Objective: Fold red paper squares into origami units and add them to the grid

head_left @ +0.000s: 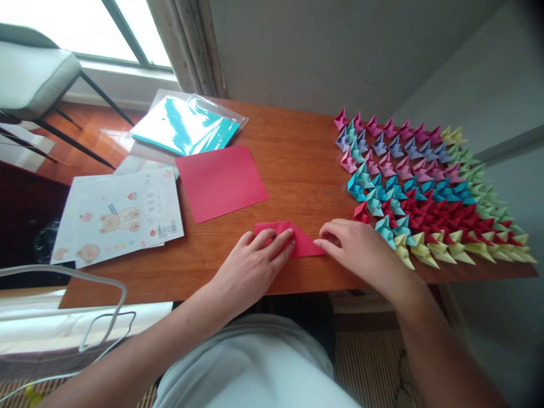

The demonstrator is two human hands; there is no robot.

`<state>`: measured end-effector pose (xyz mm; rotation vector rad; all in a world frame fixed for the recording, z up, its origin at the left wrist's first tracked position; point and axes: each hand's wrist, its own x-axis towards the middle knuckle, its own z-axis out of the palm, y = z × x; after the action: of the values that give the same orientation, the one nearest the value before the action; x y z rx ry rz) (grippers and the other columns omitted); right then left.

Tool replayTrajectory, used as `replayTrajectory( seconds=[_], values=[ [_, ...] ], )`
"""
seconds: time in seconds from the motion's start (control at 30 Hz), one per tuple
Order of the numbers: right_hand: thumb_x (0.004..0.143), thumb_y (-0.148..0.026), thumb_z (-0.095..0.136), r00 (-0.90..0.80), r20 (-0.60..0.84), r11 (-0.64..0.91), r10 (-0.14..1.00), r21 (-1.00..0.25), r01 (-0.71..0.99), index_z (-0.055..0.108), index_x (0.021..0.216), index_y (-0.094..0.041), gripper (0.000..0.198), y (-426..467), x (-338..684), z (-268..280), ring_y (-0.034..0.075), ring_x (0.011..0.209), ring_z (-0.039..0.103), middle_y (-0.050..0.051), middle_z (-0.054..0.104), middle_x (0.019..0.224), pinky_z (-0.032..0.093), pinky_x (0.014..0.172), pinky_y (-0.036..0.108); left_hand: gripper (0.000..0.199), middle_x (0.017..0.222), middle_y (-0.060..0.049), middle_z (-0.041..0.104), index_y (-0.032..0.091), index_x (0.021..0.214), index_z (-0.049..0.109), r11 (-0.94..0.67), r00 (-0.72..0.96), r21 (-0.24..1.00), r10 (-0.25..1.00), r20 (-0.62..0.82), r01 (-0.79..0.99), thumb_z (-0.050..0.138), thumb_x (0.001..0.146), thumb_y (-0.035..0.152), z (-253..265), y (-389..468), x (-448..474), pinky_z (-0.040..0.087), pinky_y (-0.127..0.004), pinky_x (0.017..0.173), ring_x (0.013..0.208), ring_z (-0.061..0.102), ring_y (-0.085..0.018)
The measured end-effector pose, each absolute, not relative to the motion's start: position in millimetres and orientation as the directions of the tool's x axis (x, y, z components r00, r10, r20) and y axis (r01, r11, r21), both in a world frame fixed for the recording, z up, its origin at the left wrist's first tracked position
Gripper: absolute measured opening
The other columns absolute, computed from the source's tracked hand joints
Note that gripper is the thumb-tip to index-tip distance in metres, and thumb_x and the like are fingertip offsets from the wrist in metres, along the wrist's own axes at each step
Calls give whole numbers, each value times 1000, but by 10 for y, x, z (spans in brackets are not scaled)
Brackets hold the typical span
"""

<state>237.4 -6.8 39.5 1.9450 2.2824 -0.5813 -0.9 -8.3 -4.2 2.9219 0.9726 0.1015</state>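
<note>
A small folded piece of red paper [304, 245] lies near the table's front edge, with a slanted fold running down to a point on its right. My left hand [259, 255] holds its left part against the table, the fingers bent and close together on top. At the right-hand point, my right hand [346, 241] has thumb and forefinger closed on the paper's tip. Behind my left hand rests a larger, flat red sheet [223, 182]. Just beyond my right hand stand folded paper pieces in rows, among them a red one [361, 213].
Rows of colourful folded paper pieces [420, 215] cover the right of the wooden table [297, 164]. A clear packet of blue paper [182, 127] and a bear-printed packet [123, 212] lie left. A white cable [102, 277] loops at the lower left, and a chair [38, 73] stands beyond.
</note>
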Motion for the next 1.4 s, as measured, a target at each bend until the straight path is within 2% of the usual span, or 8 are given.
replayTrajectory(
  seconds=[0.13, 0.37, 0.53, 0.77, 0.97, 1.13, 1.27, 1.4],
  values=[
    [88, -32, 69, -94, -194, 50, 976, -220, 974, 59, 80, -21, 17, -222, 2214, 180, 22, 80, 62, 2, 65, 82, 39, 67, 32, 46, 150, -3, 55, 18, 142, 54, -772, 771, 147, 632, 79, 618, 52, 96, 19, -51, -120, -4, 43, -40, 84, 113, 54, -27],
    [88, -15, 60, 56, 96, 6, 994, -547, 837, 52, 78, -22, 15, -489, 1982, 97, 16, 68, 56, -1, 57, 77, 42, 63, 28, 29, 127, -11, 66, 18, 122, 65, -617, 610, 504, 765, 206, 604, 50, 98, 23, -49, -122, 35, 47, -41, 93, 115, 58, -28],
    [89, -12, 61, -19, 429, 228, 903, -441, 868, 57, 86, -22, 12, -740, 1627, 137, 21, 80, 59, 6, 63, 86, 47, 74, 34, 20, 88, -4, 71, 17, 103, 67, -297, 387, 828, 916, 106, 475, 58, 96, 34, 108, -105, 142, 49, -27, 71, 79, 63, -17],
    [92, -33, 66, -97, 363, 322, 927, -632, 705, 63, 104, -21, 17, -755, 1620, 189, 24, 92, 63, 9, 67, 98, 52, 83, 38, 22, 71, 1, 63, 15, 83, 65, -101, 439, 955, 898, -35, 280, 57, 96, 31, 195, -4, 79, 43, -20, 61, 64, 54, -10],
    [92, -39, 63, 239, 188, 6, 952, -797, 603, 57, 130, -21, 42, -496, 2000, 37, 26, 112, 63, 13, 65, 124, 56, 84, 37, 25, 72, 3, 58, 14, 84, 65, -142, 609, 924, 785, -114, 356, 54, 98, 32, 199, 129, -102, 40, -18, 59, 65, 48, -9],
    [88, -45, 66, 235, -84, -171, 968, -910, 377, 65, 110, -19, 34, -365, 2083, -125, 21, 80, 69, 8, 73, 92, 57, 69, 31, 19, 84, 0, 69, 16, 102, 67, -310, 587, 825, 809, -31, 472, 54, 99, 30, 98, 191, -101, 47, -21, 66, 69, 58, -11],
    [87, -41, 66, 286, -30, -173, 958, -855, 489, 64, 90, -20, 22, -317, 2062, -135, 18, 68, 64, 4, 70, 78, 52, 61, 29, 27, 110, -9, 69, 17, 121, 63, -534, 531, 497, 832, 163, 684, 49, 100, 23, -16, 183, -66, 51, -34, 85, 97, 63, -22],
    [89, -35, 63, 235, 48, -122, 971, -743, 659, 64, 88, -21, 14, -298, 2049, -133, 17, 64, 62, 3, 71, 77, 50, 62, 29, 31, 100, -10, 65, 14, 127, 61, -720, 703, 152, 694, 155, 677, 47, 99, 18, -56, 142, -68, 52, -36, 78, 88, 59, -23]
  ],
)
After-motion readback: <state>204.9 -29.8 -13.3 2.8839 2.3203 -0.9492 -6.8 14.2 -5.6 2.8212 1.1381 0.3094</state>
